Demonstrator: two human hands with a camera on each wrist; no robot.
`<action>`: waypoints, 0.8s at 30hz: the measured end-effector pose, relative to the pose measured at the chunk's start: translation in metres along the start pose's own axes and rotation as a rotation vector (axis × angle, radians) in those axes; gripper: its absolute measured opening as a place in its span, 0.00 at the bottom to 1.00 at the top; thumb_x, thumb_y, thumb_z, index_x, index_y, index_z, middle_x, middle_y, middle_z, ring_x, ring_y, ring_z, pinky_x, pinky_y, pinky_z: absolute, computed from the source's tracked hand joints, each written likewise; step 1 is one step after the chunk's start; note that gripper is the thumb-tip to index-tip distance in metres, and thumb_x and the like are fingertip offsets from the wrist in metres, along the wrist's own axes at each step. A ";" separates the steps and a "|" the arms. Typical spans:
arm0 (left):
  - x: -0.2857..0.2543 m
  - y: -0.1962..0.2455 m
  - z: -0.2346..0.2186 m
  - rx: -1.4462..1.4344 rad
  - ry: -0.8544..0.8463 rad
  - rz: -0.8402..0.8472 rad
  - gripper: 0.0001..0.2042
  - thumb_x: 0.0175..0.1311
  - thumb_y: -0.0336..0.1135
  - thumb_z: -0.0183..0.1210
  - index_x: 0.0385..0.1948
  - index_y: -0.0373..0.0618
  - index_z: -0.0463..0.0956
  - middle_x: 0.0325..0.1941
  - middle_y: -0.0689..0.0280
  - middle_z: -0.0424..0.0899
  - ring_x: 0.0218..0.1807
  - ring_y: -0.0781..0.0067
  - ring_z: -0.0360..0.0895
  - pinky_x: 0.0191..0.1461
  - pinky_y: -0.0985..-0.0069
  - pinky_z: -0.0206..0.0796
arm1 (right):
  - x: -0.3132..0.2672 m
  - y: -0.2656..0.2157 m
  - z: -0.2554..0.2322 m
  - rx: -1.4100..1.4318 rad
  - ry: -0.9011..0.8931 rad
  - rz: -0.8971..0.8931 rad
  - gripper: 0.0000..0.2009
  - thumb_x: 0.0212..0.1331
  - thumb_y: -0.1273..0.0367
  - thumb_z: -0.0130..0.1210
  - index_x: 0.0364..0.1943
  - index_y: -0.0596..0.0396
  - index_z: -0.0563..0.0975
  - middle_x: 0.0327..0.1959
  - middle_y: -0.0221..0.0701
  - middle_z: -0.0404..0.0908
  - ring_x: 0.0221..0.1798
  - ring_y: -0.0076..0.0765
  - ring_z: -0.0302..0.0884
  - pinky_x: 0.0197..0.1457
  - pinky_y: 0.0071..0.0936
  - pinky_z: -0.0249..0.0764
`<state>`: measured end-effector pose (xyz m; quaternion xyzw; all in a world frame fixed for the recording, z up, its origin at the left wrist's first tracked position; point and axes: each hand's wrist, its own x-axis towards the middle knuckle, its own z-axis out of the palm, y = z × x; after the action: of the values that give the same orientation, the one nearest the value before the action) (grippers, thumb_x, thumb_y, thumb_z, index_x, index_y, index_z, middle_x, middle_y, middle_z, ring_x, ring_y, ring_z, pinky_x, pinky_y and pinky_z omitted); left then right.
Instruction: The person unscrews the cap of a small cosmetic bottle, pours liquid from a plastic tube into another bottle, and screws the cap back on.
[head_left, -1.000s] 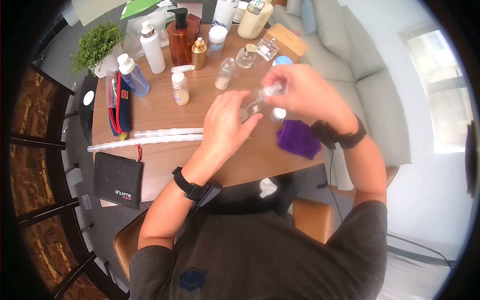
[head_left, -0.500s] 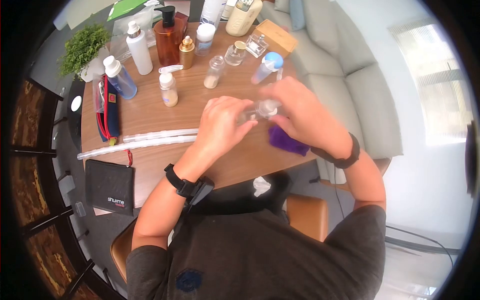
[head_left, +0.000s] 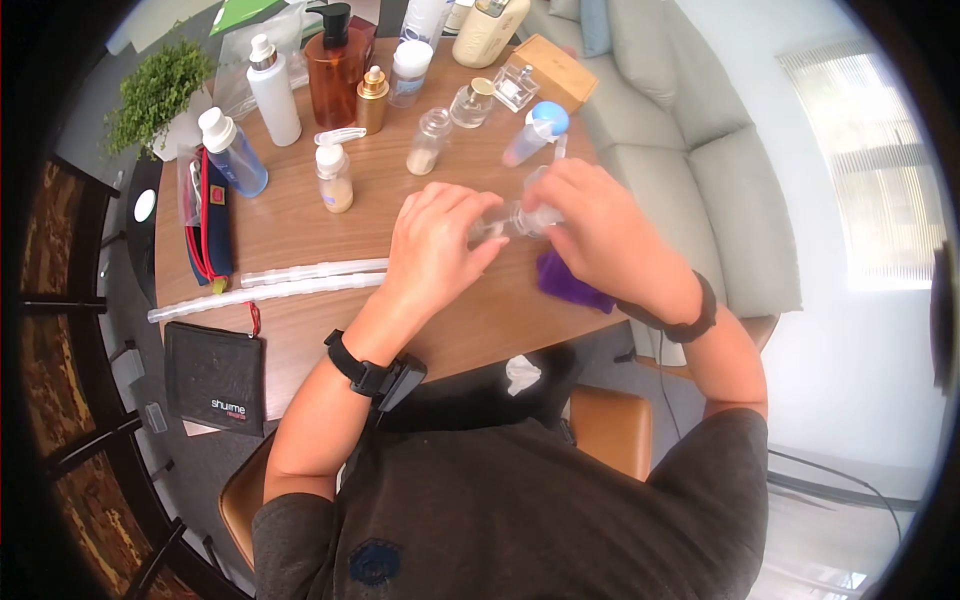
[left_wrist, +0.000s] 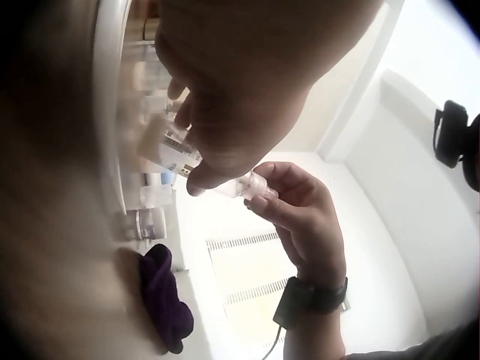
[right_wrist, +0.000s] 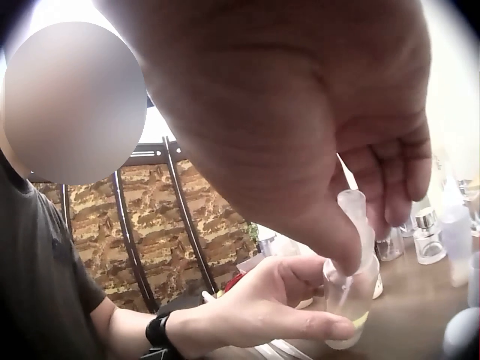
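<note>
Right hand (head_left: 598, 222) has shifted toward the cloth (head_left: 570, 283), pinching the clear bottle (right_wrist: 352, 294) by its top; left hand (head_left: 430, 238) grips its body.

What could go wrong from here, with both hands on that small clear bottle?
Slip: the left hand grips the smooth-looking clear bottle between thumb and fingers, so it might twist or slide under force from above.

Misalignment: the right hand holds the translucent top piece at the bottle's mouth; it may seat crooked.

Knock: the blue-topped bottle is near the right hand and could get bumped.
</note>
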<state>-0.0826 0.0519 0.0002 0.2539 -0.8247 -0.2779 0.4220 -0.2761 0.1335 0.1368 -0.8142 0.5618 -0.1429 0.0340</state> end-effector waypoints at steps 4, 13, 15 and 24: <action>-0.001 -0.002 0.000 -0.019 -0.008 -0.014 0.21 0.52 0.33 0.82 0.50 0.47 0.89 0.49 0.64 0.92 0.57 0.56 0.85 0.62 0.59 0.74 | 0.002 0.001 0.004 -0.034 -0.003 -0.060 0.14 0.59 0.83 0.61 0.46 0.53 0.79 0.46 0.37 0.81 0.53 0.52 0.81 0.55 0.45 0.73; -0.004 -0.007 0.001 -0.024 0.011 -0.021 0.21 0.53 0.33 0.81 0.51 0.48 0.89 0.50 0.64 0.91 0.57 0.56 0.85 0.61 0.59 0.74 | 0.000 -0.009 0.012 0.134 0.004 0.261 0.20 0.58 0.73 0.73 0.55 0.56 0.81 0.47 0.40 0.85 0.53 0.57 0.85 0.57 0.49 0.80; -0.003 -0.008 0.003 -0.011 0.009 -0.022 0.21 0.54 0.33 0.81 0.51 0.48 0.89 0.50 0.64 0.91 0.57 0.56 0.85 0.61 0.59 0.74 | -0.003 -0.002 0.014 0.134 0.001 0.256 0.19 0.59 0.73 0.73 0.55 0.56 0.82 0.46 0.41 0.86 0.51 0.58 0.85 0.55 0.49 0.81; -0.004 -0.010 0.001 -0.027 0.016 -0.043 0.21 0.55 0.34 0.80 0.53 0.47 0.88 0.51 0.64 0.91 0.57 0.56 0.85 0.61 0.59 0.73 | 0.012 -0.008 0.010 -0.051 0.034 -0.064 0.17 0.59 0.79 0.65 0.53 0.55 0.83 0.49 0.38 0.84 0.56 0.53 0.82 0.58 0.46 0.75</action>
<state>-0.0799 0.0480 -0.0092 0.2681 -0.8117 -0.2962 0.4262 -0.2626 0.1244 0.1308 -0.8297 0.5395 -0.1434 -0.0011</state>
